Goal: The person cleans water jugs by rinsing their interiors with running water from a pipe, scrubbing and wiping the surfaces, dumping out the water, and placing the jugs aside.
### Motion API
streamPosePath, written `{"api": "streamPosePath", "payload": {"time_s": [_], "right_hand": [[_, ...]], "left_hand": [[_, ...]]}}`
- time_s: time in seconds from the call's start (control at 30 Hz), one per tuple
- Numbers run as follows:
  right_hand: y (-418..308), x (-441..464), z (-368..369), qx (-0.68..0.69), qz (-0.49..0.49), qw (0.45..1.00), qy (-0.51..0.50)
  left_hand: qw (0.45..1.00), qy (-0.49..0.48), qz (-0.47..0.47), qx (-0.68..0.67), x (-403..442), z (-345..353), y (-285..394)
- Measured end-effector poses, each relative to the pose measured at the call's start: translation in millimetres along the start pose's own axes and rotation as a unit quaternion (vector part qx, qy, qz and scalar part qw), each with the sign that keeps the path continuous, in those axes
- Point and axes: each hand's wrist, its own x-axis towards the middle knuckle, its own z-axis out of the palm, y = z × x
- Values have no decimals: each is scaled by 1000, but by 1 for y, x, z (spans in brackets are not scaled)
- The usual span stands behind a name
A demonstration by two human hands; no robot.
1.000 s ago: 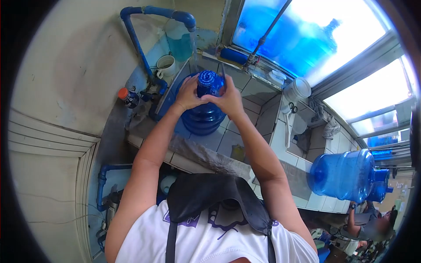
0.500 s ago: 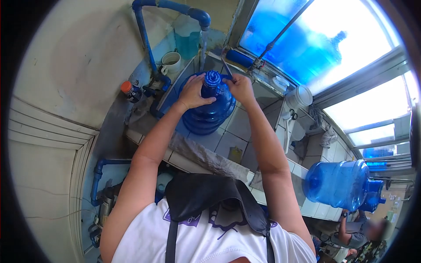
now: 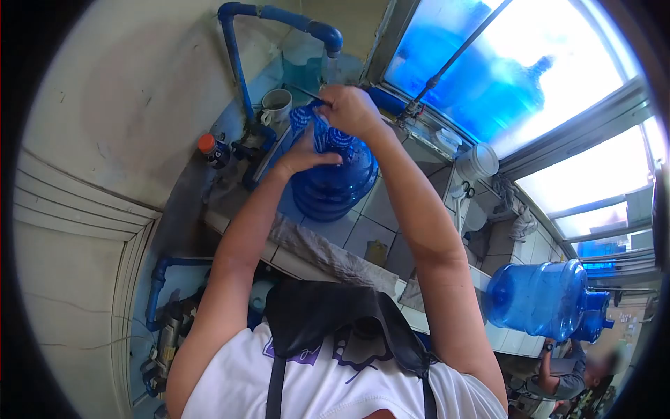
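Note:
A blue water jug point(image 3: 335, 185) stands on the tiled counter under the spout. My left hand point(image 3: 307, 155) is against its neck and shoulder, thumb stretched across toward the front, the other fingers partly hidden. Above the neck, my right hand point(image 3: 349, 112) is closed around a thin, dark, knife-like tool point(image 3: 304, 92) whose tip points left. A blue-and-white printed plastic seal point(image 3: 319, 131) hangs loose from the neck, between both hands. Whether the right fingers also pinch the seal is hard to see.
A blue pipe point(image 3: 296, 19) with a spout arches over the sink corner. Nearby are a white mug point(image 3: 276, 103) and an orange-capped bottle point(image 3: 213, 150). A grey cloth point(image 3: 328, 255) lies along the counter edge. Another blue jug point(image 3: 537, 297) lies at right, near a person point(image 3: 562, 373).
My right hand has moved left and up across the jug's neck with the tool. The seal, snug around the top before, now stands torn and pulled to the left.

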Motion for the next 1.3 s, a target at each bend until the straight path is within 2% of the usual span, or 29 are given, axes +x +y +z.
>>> {"api": "streamPosePath", "payload": {"time_s": [0.03, 0.07, 0.1, 0.13, 0.17, 0.23, 0.37, 0.43, 0.47, 0.5, 0.53, 0.57, 0.6, 0.63, 0.67, 0.7, 0.77, 0.8, 0.87, 0.9, 0.97, 1.03, 1.1, 1.13, 1.17, 1.2, 1.23, 1.27, 1.3], "right_hand": [[-5, -6, -1, -40, -43, 998, 12], [-8, -13, -5, -51, -15, 999, -10], [-11, -16, -10, -50, -12, 999, -10], [-14, -19, -12, -39, -3, 999, 2], [-15, -23, -15, -30, 5, 999, 15], [-16, -28, -21, -45, 21, 998, 34], [0, -41, -33, -58, 47, 996, 45], [4, -49, -40, -43, 41, 997, 48], [5, -54, -40, -27, 35, 998, 48], [5, -55, -37, -26, 39, 998, 50], [4, -55, -33, 6, 38, 998, 49], [4, -55, -30, 39, 36, 997, 48], [3, -56, -28, 40, 36, 997, 49], [1, -57, -26, 64, 90, 994, 18], [0, -58, -25, 87, 144, 986, -14], [1, -63, -23, 89, 145, 985, -11], [6, -79, -15, 368, 262, 889, 74], [20, -86, 0, 371, 263, 887, 75], [49, -103, 37, 182, 326, 920, 120], [42, -105, 36, 185, 331, 917, 125], [12, -103, 25, 263, 292, 908, 144], [18, -99, 21, 300, 285, 903, 113], [30, -99, 24, 368, 157, 908, -126], [26, -101, 42, 411, 107, 904, -43], [28, -102, 54, 413, 108, 903, -36], [22, -101, 58, 245, 198, 948, -39], [14, -103, 62, 68, 282, 956, -45], [6, -105, 66, 79, 303, 949, 40], [5, -105, 69, 81, 307, 947, 42]], "left_hand": [[1000, -1, 2, -1, 1, -8, 0], [979, -20, -104, -174, 0, -18, -1], [917, -37, -207, -339, 1, -25, 5], [911, -19, -257, -323, 6, -28, 8], [910, -23, -259, -322, 14, -30, 11], [952, -72, -197, -225, 31, -32, 30], [961, -35, -115, -248, 29, -33, 74], [994, 112, 13, 2, 25, -34, 95], [994, 108, 12, 2, 28, -37, 107], [976, 82, 118, 166, 31, -40, 119], [919, 53, 220, 323, 33, -40, 126], [919, 51, 221, 322, 34, -37, 124], [931, -29, 135, 337, 36, -32, 120], [930, -106, 47, 348, 38, -29, 115], [929, -106, 48, 350, 38, -30, 108], [923, -96, 41, 370, 37, -33, 104], [916, -91, 32, 390, 34, -33, 93], [929, -51, 10, 367, 31, -33, 93], [938, -19, -11, 346, 29, -30, 90], [942, 6, -1, 337, 30, -26, 89], [945, 23, 12, 327, 35, -21, 94], [921, 13, -62, 385, 42, -21, 108], [922, 0, -38, 385, 44, -21, 105], [924, -9, -21, 381, 45, -21, 106], [923, -15, -17, 384, 46, -19, 107], [911, -31, -10, 410, 46, -15, 111], [899, -48, -4, 434, 46, -11, 113], [899, -54, -4, 435, 45, -10, 111], [894, -51, 17, 445, 45, -11, 110]]}}
